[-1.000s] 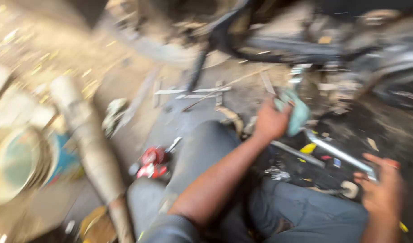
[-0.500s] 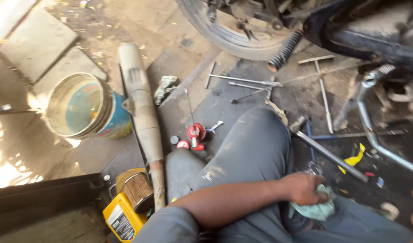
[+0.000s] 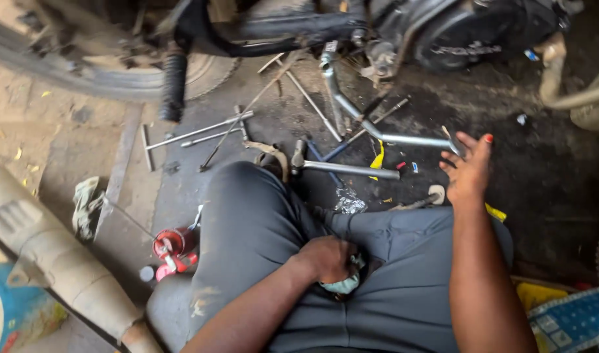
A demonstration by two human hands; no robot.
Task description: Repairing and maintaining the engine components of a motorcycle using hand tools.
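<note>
Since a moment ago the right hand (image 3: 468, 171) has lifted, fingers spread wide and holding nothing, above the bent chrome pipe (image 3: 378, 131) on the oily floor (image 3: 541, 170); the left hand (image 3: 327, 258) grips a pale rag (image 3: 344, 285) in the lap. Wiping works best with the rag bunched tight. At the floor's left edge, the blue tin's (image 3: 12, 314) contents are out of view

Motorcycle wheel (image 3: 116, 72) upper left; exhaust pipe (image 3: 58, 255) lower left; red oil can (image 3: 172, 245) beside it; T-handle wrenches (image 3: 195, 134) centre on dark floor (image 3: 548, 189).
</note>
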